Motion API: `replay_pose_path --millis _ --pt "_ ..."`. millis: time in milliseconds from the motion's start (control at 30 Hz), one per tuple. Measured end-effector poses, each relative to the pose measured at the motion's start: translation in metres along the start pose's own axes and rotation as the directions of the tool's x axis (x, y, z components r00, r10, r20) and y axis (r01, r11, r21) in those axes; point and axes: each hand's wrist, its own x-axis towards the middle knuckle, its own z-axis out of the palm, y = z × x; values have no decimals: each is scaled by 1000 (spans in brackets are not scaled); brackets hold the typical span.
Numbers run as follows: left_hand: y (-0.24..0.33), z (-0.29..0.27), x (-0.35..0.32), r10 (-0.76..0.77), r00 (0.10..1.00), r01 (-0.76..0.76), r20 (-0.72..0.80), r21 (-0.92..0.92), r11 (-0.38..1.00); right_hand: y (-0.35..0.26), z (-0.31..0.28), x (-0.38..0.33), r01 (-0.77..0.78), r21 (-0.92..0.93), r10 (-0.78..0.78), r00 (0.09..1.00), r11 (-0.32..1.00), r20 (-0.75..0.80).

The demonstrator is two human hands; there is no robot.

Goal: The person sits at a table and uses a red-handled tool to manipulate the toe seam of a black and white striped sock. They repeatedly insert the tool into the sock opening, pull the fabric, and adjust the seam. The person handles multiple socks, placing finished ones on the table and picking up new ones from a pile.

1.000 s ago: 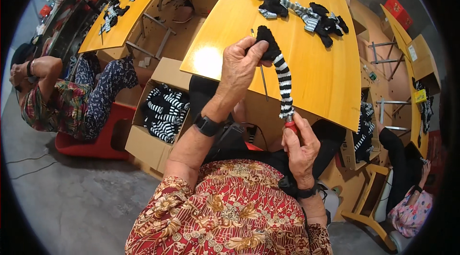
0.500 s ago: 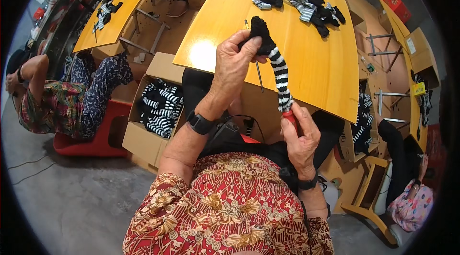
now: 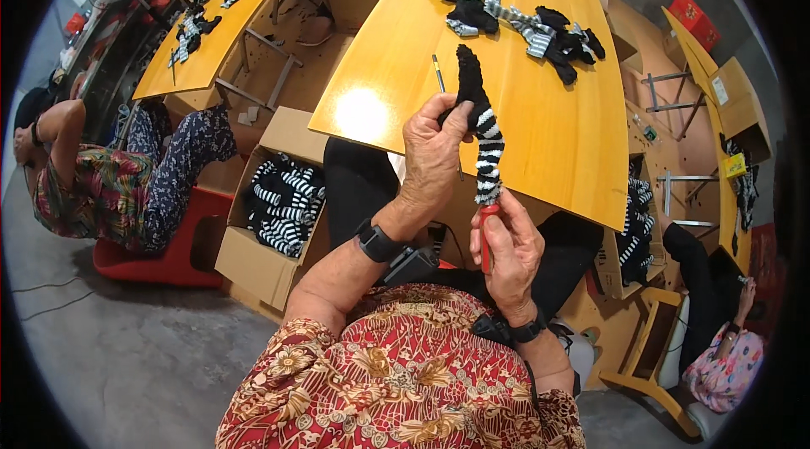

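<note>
A sock-like knitted piece (image 3: 488, 154), black at its upper end and black-and-white striped below, stands nearly upright over the near table edge. My left hand (image 3: 434, 145) pinches it where the black part meets the stripes. Lower down, my right hand (image 3: 513, 255) grips a red-handled tool (image 3: 487, 238). The top of its handle meets the striped open end; any shaft inside the knit is hidden. Behind my left hand a thin dark rod (image 3: 437, 73) shows at the table's near side, partly covered by the hand.
Black and grey-striped knitted pieces (image 3: 540, 27) lie on the yellow table (image 3: 380, 52). Cardboard boxes of striped pieces stand left (image 3: 287, 204) and right (image 3: 637, 229) of my knees. One person (image 3: 110, 179) sits at left, another (image 3: 726, 365) at right. A wooden stool (image 3: 645, 348) is nearby.
My left hand has come down and a little right with the knitted piece. My right hand has shifted left and lower, and more of the red handle shows. The striped part looks shorter and more bunched.
</note>
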Motion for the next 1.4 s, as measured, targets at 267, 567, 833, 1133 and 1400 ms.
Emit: replay_pose_path --millis 267,567,833,1133,1400 --pt "17 -5 3 102 995 -102 16 45 994 -6 -11 5 18 -135 -9 998 991 68" --pt "5 0 2 105 994 -108 34 91 990 -11 2 8 -2 -242 1 1000 970 -5" --pt "21 -10 14 -190 976 204 102 -146 968 -23 -13 16 -26 -240 29 1000 970 8" --pt "33 1 21 -184 974 204 132 -164 965 -23 -17 12 -45 -292 61 997 955 46" --pt "8 19 18 -87 996 84 -3 -238 968 -12 3 10 8 -236 -27 997 972 -77"
